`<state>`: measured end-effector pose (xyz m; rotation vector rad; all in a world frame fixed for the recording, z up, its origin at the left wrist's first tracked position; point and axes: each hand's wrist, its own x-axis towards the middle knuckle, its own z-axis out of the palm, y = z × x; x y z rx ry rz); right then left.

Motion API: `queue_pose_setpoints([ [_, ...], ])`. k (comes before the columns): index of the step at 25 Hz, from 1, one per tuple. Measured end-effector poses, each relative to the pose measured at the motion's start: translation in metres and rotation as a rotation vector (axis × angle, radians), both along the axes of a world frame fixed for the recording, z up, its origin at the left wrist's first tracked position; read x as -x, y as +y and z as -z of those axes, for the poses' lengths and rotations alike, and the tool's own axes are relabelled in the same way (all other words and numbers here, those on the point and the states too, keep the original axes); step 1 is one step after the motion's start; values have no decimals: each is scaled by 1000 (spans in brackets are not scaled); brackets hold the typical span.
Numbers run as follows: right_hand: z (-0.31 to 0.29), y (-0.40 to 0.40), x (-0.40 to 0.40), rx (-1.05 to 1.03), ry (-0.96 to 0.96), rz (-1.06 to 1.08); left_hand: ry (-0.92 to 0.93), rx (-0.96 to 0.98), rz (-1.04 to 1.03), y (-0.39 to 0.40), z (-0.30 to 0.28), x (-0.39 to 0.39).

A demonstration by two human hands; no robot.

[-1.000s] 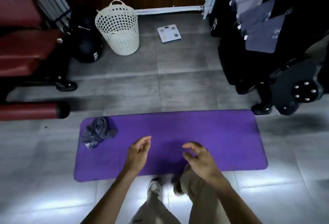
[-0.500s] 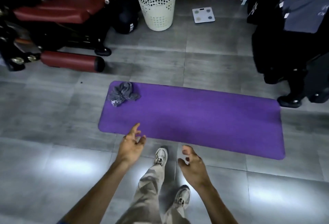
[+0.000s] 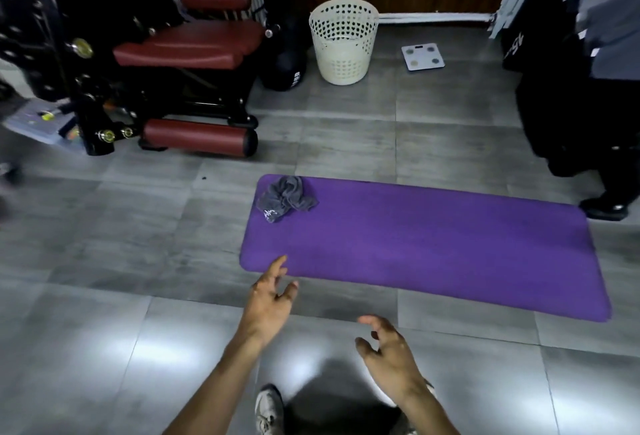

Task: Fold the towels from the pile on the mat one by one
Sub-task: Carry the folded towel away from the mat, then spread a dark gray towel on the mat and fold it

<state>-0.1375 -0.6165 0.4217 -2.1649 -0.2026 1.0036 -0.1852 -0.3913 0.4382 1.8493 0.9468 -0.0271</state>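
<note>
Your left hand [image 3: 268, 303] and right hand [image 3: 389, 353] hang loose and empty, fingers spread, short of the mat [image 3: 433, 247]. The grey towel [image 3: 284, 197] lies crumpled at the mat's far left corner. It looks soft and light, likely limp; pinch it at a corner or hem, though the bunching hides these. The mat's right side gives room to spread it flat.

I see both forearms bare, no sleeves, watch or rings on the left hand [image 3: 268, 306] or the right hand [image 3: 391, 362]. Below them shows a white lace-up sneaker [image 3: 268, 412] with grey trim, its laces visible on top.
</note>
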Motion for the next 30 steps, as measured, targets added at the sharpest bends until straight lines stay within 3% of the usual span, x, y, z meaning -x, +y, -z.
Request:
queue_pose_setpoints([
  [5, -2, 94, 33, 5, 83, 284, -12, 33, 100, 131, 23, 43],
  [10, -3, 139, 43, 8, 124, 428, 44, 37, 148, 201, 45, 38],
  [16, 70, 233, -45, 28, 184, 467, 130, 64, 186, 270, 84, -38],
  [20, 133, 332, -144, 23, 170, 328, 269, 147, 170, 326, 139, -102],
  [25, 244, 433, -244, 108, -47, 149, 364, 173, 168, 410, 237, -177],
  [28, 358, 490, -290, 166, 197, 196, 435, 165, 255, 466, 337, -231],
  [30, 451, 525, -309, 170, 253, 313, 425, 188, 277, 500, 423, -265],
])
